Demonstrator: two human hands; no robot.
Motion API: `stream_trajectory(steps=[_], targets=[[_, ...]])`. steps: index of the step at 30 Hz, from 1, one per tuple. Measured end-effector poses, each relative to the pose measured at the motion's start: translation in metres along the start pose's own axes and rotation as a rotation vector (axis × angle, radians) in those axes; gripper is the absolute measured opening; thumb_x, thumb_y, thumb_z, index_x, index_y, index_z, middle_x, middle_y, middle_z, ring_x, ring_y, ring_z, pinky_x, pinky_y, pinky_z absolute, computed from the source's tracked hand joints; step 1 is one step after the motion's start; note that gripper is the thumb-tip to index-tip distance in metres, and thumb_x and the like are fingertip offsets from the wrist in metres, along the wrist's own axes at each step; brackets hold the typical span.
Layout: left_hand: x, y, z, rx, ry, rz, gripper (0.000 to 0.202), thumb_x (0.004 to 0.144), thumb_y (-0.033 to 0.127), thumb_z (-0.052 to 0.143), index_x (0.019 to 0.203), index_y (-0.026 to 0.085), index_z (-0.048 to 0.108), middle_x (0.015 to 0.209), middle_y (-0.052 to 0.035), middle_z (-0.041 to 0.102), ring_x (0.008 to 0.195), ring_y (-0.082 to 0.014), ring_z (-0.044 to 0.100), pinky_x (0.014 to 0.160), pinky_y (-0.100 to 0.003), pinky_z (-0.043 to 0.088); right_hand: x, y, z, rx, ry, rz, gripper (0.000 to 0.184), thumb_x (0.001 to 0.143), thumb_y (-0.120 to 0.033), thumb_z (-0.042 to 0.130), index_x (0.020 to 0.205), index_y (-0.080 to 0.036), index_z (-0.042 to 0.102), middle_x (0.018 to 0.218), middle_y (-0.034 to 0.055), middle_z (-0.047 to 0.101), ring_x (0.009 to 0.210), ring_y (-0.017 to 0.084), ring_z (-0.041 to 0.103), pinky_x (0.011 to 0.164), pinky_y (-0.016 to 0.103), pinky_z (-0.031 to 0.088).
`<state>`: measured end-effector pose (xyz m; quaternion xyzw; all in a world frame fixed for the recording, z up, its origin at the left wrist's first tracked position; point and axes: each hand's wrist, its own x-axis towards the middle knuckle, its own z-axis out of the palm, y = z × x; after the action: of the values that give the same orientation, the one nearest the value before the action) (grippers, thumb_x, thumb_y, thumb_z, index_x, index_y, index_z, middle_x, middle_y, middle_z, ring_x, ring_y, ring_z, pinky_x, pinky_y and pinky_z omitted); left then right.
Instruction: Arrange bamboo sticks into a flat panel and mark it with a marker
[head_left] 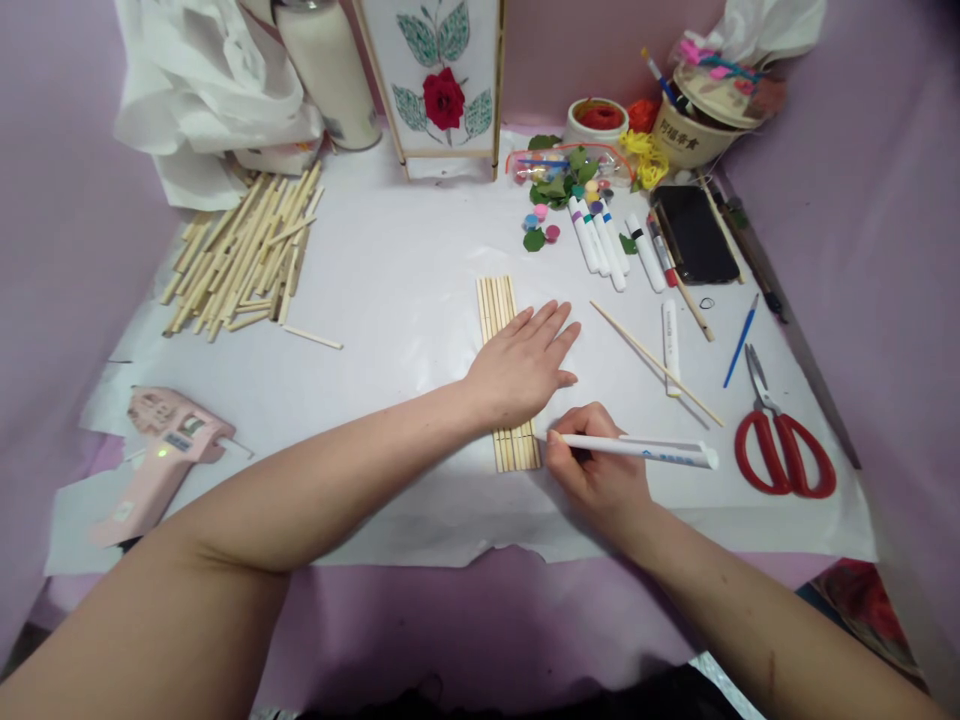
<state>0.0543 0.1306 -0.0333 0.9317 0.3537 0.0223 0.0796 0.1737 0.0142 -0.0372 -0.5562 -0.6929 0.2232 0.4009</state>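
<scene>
My left hand (523,364) lies flat, fingers stretched out, pressing on a row of thin wooden sticks (496,300) laid side by side on the white paper (390,300). My right hand (596,465) is closed around a white marker pen (645,450), whose tip touches the paper at the lower right corner of the stick row. The near ends of the sticks show below my left wrist.
A pile of wooden sticks (244,255) lies at the back left, a pink glue gun (161,455) at the near left. Red scissors (784,445), a long stick (656,362), several markers (600,240), a phone (694,232) and a rose lantern panel (442,85) lie right and behind.
</scene>
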Motion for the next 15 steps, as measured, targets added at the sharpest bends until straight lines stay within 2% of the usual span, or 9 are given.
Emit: stream_trajectory(steps=[9, 15], targets=[[0.0, 0.0001, -0.0012, -0.007, -0.009, 0.0, 0.061, 0.097, 0.042, 0.042, 0.147, 0.01, 0.029, 0.158, -0.0137, 0.017, 0.147, -0.0236, 0.012, 0.12, -0.039, 0.01, -0.001, 0.001, -0.0001, 0.022, 0.001, 0.034, 0.016, 0.085, -0.016, 0.053, 0.075, -0.022, 0.042, 0.065, -0.0035, 0.05, 0.055, 0.01, 0.048, 0.052, 0.026, 0.037], [0.0002, 0.0, -0.0002, -0.009, -0.001, 0.0, 0.061, 0.097, 0.042, 0.042, 0.147, 0.01, 0.029, 0.158, -0.0139, 0.017, 0.147, -0.0237, 0.012, 0.12, -0.039, 0.01, -0.0003, 0.0007, 0.0007, -0.001, 0.003, 0.009, 0.015, 0.085, -0.016, 0.054, 0.075, -0.021, 0.044, 0.066, -0.0033, 0.05, 0.057, 0.011, 0.05, 0.053, 0.026, 0.038]])
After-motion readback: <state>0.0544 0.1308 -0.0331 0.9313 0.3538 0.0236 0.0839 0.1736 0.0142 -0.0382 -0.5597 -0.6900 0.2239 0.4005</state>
